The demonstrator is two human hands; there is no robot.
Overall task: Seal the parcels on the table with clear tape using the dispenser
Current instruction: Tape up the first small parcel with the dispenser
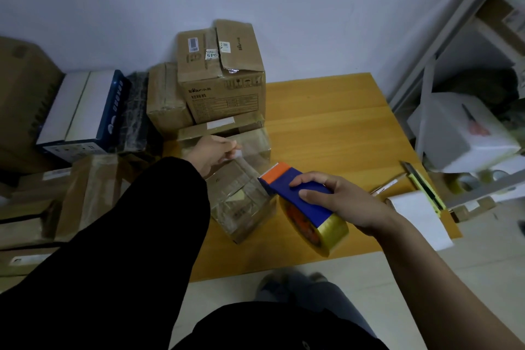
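A small cardboard parcel (241,202), wrapped in shiny clear tape, sits on the wooden table (326,122). My right hand (338,199) grips the blue and orange tape dispenser (295,193) with its yellowish tape roll (326,231), just right of the parcel. A strip of clear tape (252,150) runs from the dispenser's orange end up to my left hand (211,152), which pinches the tape's end over the parcel's far side. Behind it lies another flat taped parcel (224,128).
Stacked cardboard boxes (221,77) stand at the back left, with a blue and white box (82,113) and more parcels (85,196) to the left. A utility knife (423,185), a pen and white label paper (417,216) lie at the table's right edge. A metal shelf (443,51) stands to the right.
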